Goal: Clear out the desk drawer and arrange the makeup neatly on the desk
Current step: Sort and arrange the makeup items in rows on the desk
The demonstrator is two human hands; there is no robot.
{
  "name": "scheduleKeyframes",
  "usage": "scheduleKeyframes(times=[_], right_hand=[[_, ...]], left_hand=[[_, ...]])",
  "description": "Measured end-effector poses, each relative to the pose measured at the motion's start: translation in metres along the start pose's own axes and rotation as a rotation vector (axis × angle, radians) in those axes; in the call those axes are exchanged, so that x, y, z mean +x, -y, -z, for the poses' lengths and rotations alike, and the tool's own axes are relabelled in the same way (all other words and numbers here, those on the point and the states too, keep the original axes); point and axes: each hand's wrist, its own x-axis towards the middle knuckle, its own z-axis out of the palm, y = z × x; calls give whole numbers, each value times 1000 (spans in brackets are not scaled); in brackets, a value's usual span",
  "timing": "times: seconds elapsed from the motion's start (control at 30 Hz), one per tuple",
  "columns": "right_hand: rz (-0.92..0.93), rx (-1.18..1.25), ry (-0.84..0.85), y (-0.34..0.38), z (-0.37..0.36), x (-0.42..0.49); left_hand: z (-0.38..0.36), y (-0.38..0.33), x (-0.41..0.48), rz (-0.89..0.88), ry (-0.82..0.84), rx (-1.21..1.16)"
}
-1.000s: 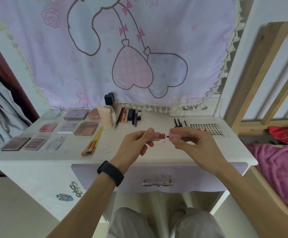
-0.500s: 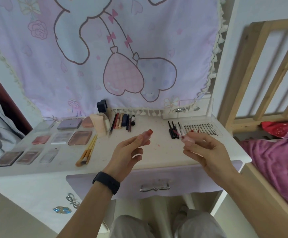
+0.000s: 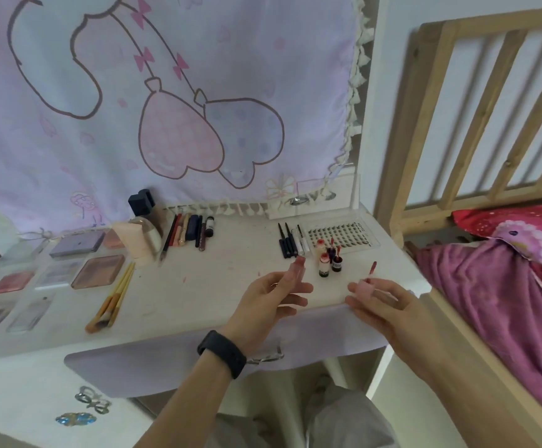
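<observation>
Hands now apart: left hand (image 3: pixel 271 294) pinches pink lip-gloss tube (image 3: pixel 298 270), right hand (image 3: pixel 381 300) pinches its cap (image 3: pixel 364 287), red wand (image 3: pixel 372 268) pointing up. A second ago both halves were joined; gloss now open, likely being checked before placement. Behind hands on surface (image 3: pixel 205 282): small bottles (image 3: pixel 327 258), black pencils (image 3: pixel 287 244), lash tray (image 3: pixel 342 236). Drawer (image 3: pixel 166 367) closed below.

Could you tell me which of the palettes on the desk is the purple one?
The purple palette at the back of the group; the others look pink, brownish or clear.
</observation>
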Motion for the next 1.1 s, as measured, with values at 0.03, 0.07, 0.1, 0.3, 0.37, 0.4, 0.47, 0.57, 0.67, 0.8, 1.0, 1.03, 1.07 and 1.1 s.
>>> scheduleKeyframes(times=[0.03, 0.07, 0.1, 0.3, 0.37, 0.4, 0.47, 0.57, 0.67, 0.8, 1.0, 1.03, 1.07, 1.1], right_hand=[[30, -81, -7, 5, 3, 1], [58, -156, -19, 10, 6, 3], [83, -223, -36, 13, 7, 6], [252, -698, -83, 19, 9, 34], [309, -815, -69, 17, 8, 43], [321, -855, -54, 16, 8, 47], [317, -941, -28, 12, 7, 53], [363, -1011, -30, 5, 8, 56], [401, -1000, -40, 4, 12, 57], [408, -1015, -20, 5, 18, 59], [437, -1124, -42, 1, 18, 62], [436, -1133, -45, 0, 17, 62], [434, -1137, -47, 0, 17, 62], [433, -1141, -49, -1, 17, 63]], left_hand=[[-5, 2, 3, -10, -2, 60], [-9, 5, 6, -24, -15, 113], [-12, 8, 9, -41, -33, 163], [-32, 27, 33, -258, -308, 493], [-36, 31, 39, -337, -404, 625], [-37, 32, 41, -350, -411, 652], [-39, 36, 44, -336, -372, 714], [-41, 45, 50, -323, -342, 873], [-42, 51, 53, -332, -376, 942], [-43, 54, 56, -346, -396, 991], [-46, 50, 54, -322, -354, 1080], [-46, 50, 54, -317, -355, 1085], [-46, 49, 54, -312, -355, 1086], [-45, 49, 54, -307, -355, 1086]])
